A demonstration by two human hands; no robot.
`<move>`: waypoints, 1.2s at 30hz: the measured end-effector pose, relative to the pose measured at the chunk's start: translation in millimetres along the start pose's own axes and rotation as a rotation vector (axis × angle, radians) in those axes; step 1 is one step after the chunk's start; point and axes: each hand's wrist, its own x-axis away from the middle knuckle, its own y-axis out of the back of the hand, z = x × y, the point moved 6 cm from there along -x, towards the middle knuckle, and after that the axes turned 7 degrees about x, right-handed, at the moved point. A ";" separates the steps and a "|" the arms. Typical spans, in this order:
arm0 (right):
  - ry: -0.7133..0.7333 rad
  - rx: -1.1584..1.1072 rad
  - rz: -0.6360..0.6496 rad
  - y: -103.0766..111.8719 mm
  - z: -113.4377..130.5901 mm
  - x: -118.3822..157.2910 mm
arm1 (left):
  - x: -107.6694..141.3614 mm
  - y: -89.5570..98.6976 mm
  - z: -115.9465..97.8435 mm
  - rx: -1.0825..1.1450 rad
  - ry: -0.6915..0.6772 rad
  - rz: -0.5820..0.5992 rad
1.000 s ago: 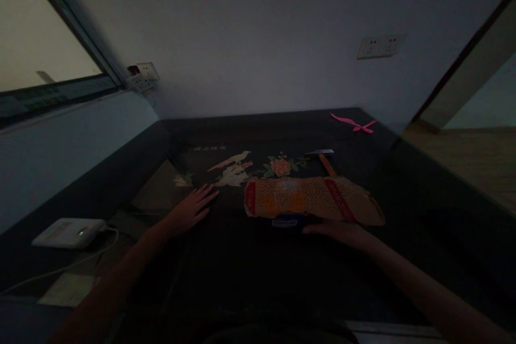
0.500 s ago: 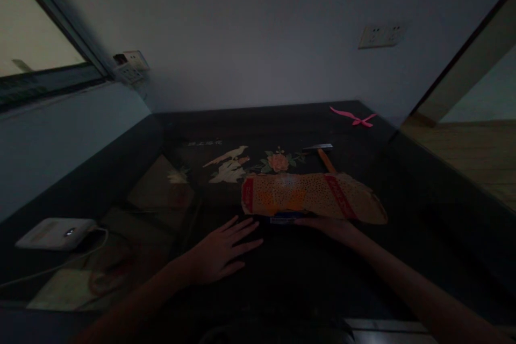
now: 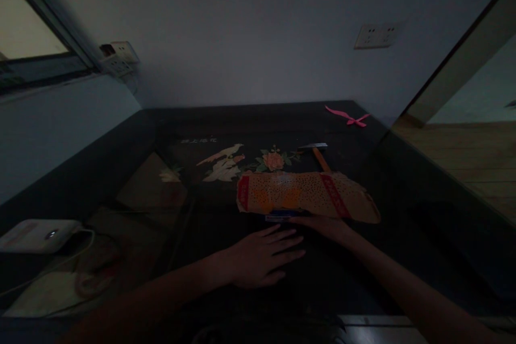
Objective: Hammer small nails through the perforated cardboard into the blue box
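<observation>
My left hand (image 3: 262, 258) lies palm down over the dark tabletop, its fingers spread and nothing in it. My right hand (image 3: 322, 227) reaches in from the right, and its fingertips are at the end of a small dark blue object (image 3: 278, 217). That object lies along the near edge of a flat brown cardboard piece (image 3: 298, 193) with red bands and many small dark spots. A hammer (image 3: 320, 158) with a wooden handle rests just behind the cardboard, its metal head pointing away.
A pink ribbon-like item (image 3: 350, 119) lies near the back right of the black table (image 3: 250, 123). At the left are a white device (image 3: 40, 235) and its cable (image 3: 86, 247). Wall sockets (image 3: 374, 36) are above the table.
My left hand has moved right, closer to my right hand. My right hand stays at the blue object. The whole view has shifted slightly.
</observation>
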 end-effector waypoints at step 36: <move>0.005 -0.300 -0.245 16.8 -9.3 -0.6 | 27.3 31.8 30.3 0.011 0.549 -0.262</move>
